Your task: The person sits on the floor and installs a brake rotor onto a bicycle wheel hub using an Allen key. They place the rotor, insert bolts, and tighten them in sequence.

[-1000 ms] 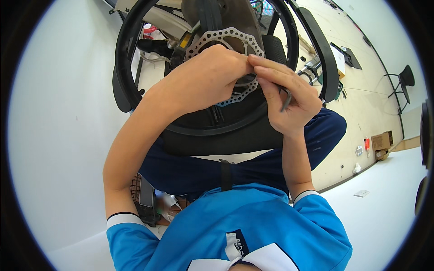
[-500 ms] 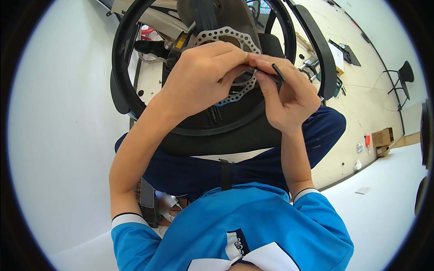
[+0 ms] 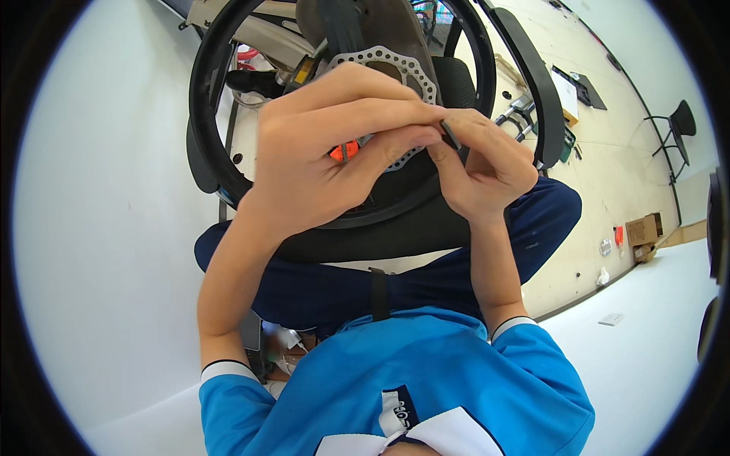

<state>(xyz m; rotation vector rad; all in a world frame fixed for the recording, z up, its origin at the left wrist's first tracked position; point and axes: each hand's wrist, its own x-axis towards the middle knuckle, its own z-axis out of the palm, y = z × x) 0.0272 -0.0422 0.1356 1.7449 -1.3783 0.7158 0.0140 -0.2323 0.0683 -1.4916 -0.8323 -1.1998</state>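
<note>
Both my hands are raised in front of a wheel, their fingertips meeting over its perforated metal brake disc (image 3: 414, 72). My right hand (image 3: 487, 171) pinches a short, thin black bar (image 3: 450, 135) that looks like a hex key; most of its length is hidden. My left hand (image 3: 304, 156) is closed too, its thumb and index fingertips pressed against the near end of that bar. An orange piece (image 3: 345, 151) shows between the left thumb and fingers; I cannot tell whether it lies in the hand or behind it. The black tyre (image 3: 201, 106) surrounds the disc.
A black padded bar (image 3: 536, 83) stands right of the wheel. Farther right on the floor lie a dark green tool case (image 3: 566, 144), a cardboard box (image 3: 644, 228) and a black chair (image 3: 680, 121). A white wall (image 3: 99, 213) rises at left.
My left hand has swung left and lower, its fingers now more stretched, uncovering the orange piece. The black bar has turned and shows less length in my right hand.
</note>
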